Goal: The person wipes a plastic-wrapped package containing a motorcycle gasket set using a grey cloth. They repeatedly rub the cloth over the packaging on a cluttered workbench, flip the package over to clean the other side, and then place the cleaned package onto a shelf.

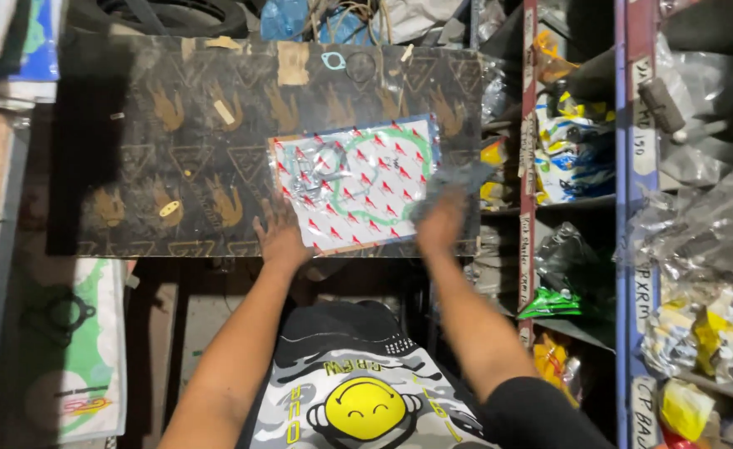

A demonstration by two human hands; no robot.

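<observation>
Clear plastic: sealed flat packet (354, 179) on a white card backing with a red repeating print; green and grey gaskets visible inside, largest one a green ring on the right half.
Packet position: lying flat on the dark patterned board (175, 125), toward its near edge, right of centre.
Left hand (281, 233): palm down, fingers spread and nearly flat, pressing on the packet's near-left corner. Nothing gripped; it only rests there.
Right hand (441, 220): motion-blurred at the packet's near-right corner. Fingers appear to pinch or lift a loose flap of the wrapper, but the blur hides how far they are closed; cannot tell.
Progress (judgement): packet is laid out and steadied on the board; wrapper looks mostly unopened, gaskets inside. Opening the wrapper and taking out the contents appear not yet done.
Loose parts: one small pale-blue gasket (333, 60) near the board's far edge, well apart from the packet; scraps of tan tape nearby.
Right surroundings: shelves (628, 208) packed with bagged parts in clear and yellow wrappers.
Left surroundings: another flat gasket packet (75, 349), green-printed, below the board.
</observation>
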